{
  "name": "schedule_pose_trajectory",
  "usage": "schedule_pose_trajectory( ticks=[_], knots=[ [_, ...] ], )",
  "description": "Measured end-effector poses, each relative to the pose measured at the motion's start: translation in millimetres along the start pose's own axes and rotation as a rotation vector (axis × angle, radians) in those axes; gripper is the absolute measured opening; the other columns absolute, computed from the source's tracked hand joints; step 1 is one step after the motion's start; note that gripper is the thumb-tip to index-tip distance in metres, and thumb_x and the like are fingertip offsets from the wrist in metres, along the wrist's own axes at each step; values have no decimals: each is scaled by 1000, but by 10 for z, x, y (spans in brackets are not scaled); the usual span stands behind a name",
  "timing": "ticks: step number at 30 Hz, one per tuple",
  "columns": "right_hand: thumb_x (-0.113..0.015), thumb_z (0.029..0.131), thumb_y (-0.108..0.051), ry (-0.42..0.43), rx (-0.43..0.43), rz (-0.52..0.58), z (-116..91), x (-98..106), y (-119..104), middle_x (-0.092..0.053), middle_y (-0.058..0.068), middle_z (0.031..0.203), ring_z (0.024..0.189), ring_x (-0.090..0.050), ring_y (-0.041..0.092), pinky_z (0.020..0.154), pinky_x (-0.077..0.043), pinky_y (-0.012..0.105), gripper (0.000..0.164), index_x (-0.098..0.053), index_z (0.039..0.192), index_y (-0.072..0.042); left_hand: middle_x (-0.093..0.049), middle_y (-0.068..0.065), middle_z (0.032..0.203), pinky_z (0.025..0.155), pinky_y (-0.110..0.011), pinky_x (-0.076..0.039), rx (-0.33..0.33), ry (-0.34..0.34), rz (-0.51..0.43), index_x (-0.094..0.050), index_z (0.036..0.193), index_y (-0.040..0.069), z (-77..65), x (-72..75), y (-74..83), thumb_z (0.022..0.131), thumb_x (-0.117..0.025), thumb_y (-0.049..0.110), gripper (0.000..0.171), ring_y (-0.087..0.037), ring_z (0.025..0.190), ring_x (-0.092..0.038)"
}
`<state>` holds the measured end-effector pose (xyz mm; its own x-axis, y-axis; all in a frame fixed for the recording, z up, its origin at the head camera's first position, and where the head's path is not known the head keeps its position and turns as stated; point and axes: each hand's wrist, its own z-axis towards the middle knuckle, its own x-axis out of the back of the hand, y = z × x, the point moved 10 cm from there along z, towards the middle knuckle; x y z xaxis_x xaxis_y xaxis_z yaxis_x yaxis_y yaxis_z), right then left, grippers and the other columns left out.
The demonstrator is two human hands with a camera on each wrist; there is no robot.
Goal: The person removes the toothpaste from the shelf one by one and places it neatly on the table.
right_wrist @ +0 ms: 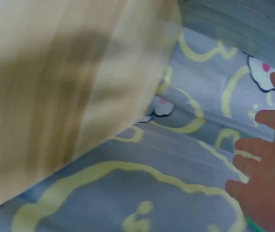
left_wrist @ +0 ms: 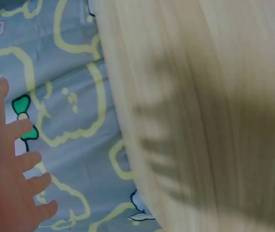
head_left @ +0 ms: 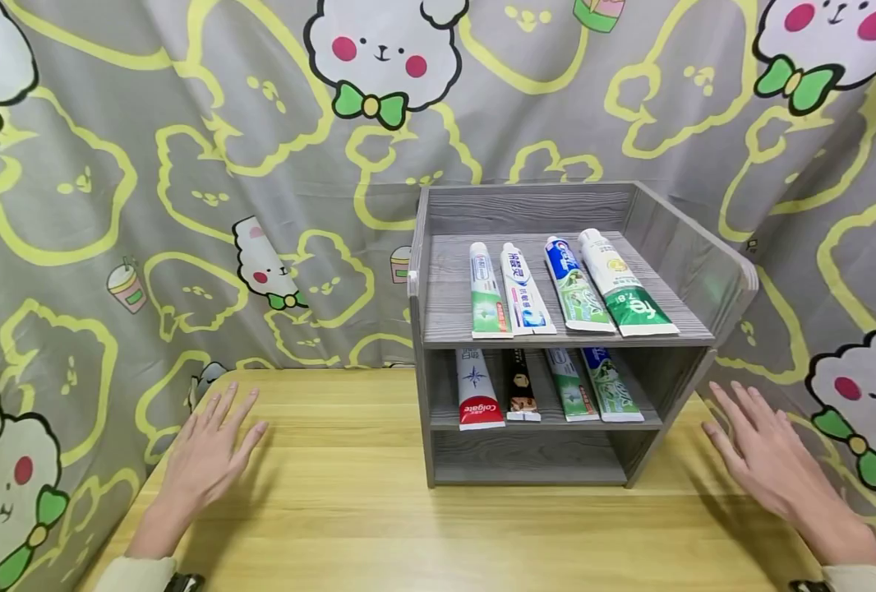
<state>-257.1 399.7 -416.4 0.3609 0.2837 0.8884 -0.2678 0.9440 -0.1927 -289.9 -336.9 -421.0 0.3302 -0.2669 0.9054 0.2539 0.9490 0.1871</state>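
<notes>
My left hand (head_left: 205, 452) hovers over the left side of the table, fingers straight and spread, holding nothing. On the far right my right hand (head_left: 771, 456) is held out the same way, beside the grey wooden shelf (head_left: 527, 456). Several toothpaste tubes lie on the shelf's top, among them a white one with blue lettering (head_left: 525, 292), a blue-and-green one (head_left: 578, 288) and a larger white-and-green one (head_left: 626, 284). The middle tier holds a red-and-white Colgate tube (head_left: 478, 390), a slim black tube (head_left: 521, 386) and green ones. Both wrist views show spread fingers away from any object.
The light wooden table (head_left: 320, 493) has rounded corners, and its left edge runs close below my left hand. A grey curtain (head_left: 297, 164) with cartoon figures hangs behind and on both sides. High side walls flank the shelf's top tier.
</notes>
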Motion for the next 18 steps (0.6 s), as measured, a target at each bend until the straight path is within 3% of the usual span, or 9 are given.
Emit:
schedule_pose_trajectory(
  ticks=[4, 8, 18],
  knots=[
    [-51, 108, -23, 47, 2, 35, 17, 185, -84, -27, 35, 158, 146, -21, 56, 118, -6, 70, 61, -28, 162, -8, -18, -21, 168, 115, -73, -12, -1, 10, -8, -31, 163, 17, 13, 71, 57, 108, -45, 44, 62, -52, 148, -21],
    [-52, 108, -23, 64, -34, 42, 25, 365, -170, -30, 34, 157, 133, -32, 63, 105, -22, 77, 60, -30, 162, -11, -22, -24, 166, 113, -74, -17, -5, 32, -22, -33, 162, 19, 37, 151, 165, 108, -46, 44, 61, -54, 145, -26],
    [-51, 109, -27, 62, -108, 94, 37, 715, -392, -35, 34, 154, 134, -32, 62, 99, -21, 81, 62, -25, 164, -19, -26, -23, 165, 104, -76, -28, 40, 108, -86, -34, 162, 25, -44, 452, 431, 108, -50, 40, 58, -59, 137, -35]
  ],
)
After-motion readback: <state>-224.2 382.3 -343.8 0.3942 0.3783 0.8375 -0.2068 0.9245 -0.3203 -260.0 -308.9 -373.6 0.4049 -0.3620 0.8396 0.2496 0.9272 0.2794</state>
